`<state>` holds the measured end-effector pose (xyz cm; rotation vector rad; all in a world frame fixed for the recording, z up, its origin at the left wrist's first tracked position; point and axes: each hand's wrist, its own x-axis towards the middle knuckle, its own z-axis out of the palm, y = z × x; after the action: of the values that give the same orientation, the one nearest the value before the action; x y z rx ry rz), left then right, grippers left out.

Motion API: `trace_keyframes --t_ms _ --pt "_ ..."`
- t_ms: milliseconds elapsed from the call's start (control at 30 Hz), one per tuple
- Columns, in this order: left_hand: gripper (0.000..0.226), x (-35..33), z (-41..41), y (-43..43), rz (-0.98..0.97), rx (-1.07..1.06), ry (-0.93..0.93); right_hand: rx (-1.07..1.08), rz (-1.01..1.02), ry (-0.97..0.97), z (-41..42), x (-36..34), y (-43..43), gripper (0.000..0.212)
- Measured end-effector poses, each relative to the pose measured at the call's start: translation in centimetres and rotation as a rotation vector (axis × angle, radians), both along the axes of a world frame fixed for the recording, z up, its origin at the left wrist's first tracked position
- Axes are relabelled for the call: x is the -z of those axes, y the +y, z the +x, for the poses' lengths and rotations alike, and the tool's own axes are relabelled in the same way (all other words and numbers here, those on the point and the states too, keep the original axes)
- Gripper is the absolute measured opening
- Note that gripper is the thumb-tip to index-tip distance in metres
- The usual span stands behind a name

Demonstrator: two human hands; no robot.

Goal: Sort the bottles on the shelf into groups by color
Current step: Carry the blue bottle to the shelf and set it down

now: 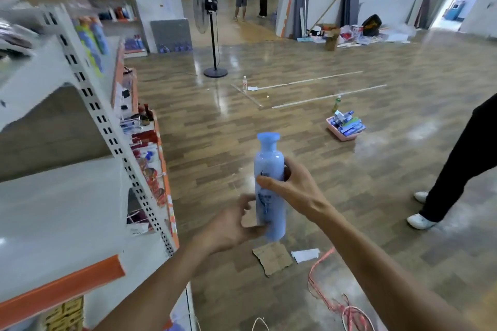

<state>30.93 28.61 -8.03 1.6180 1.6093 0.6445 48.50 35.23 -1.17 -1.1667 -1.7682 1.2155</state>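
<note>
Blue bottle (269, 183) upright between both hands, over the floor, just right of the shelf (67, 209).
Wrapping round its middle with the right hand (291, 191), thumb across the front, fingers curling behind. Cupping its lower part with the left hand (231, 226), thumb pressing near the base, fingers bent just beside it, too blurred for judging a real grip. Counting one bottle, two hands. Standing further out: one clear bottle (244, 81), one yellowish bottle (336, 103), one pink basket (339, 137) of boxes, one fan (212, 35). Lying below: one cardboard scrap (271, 258), one white paper (305, 255), orange cord (322, 277). Standing at the right edge: a black-trousered leg (457, 164).
</note>
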Motion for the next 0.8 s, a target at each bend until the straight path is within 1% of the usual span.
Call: trace_keyframes --t_ms 67,133,200,433,533,700,800 --pt "0.081 -0.2 1.3 2.1 0.033 0.002 0.11 0.0 0.014 -0.018 1.5 0.1 2.6 0.041" --pt "0.082 -0.6 2.4 3.9 0.045 -0.017 0.218 -0.004 0.031 -0.051 3.0 0.0 5.1 0.039" --pt "0.079 -0.7 3.3 5.4 0.054 -0.059 0.282 -0.011 0.043 -0.082 4.0 0.0 7.3 0.04" --pt "0.073 -0.7 3.5 10.8 0.091 -0.145 0.423 -0.034 0.047 -0.114 3.8 0.6 13.9 0.043" --pt "0.074 -1.0 2.6 13.8 0.099 -0.189 0.464 -0.055 0.064 -0.117 2.5 0.8 17.0 0.041" --pt "0.067 -0.5 -0.3 20.2 0.091 -0.247 0.518 -0.12 0.055 -0.141 -0.5 0.9 23.6 0.043" --pt "0.069 0.1 -3.3 25.0 0.087 -0.278 0.583 -0.144 0.07 -0.139 -3.4 1.6 28.9 0.049"
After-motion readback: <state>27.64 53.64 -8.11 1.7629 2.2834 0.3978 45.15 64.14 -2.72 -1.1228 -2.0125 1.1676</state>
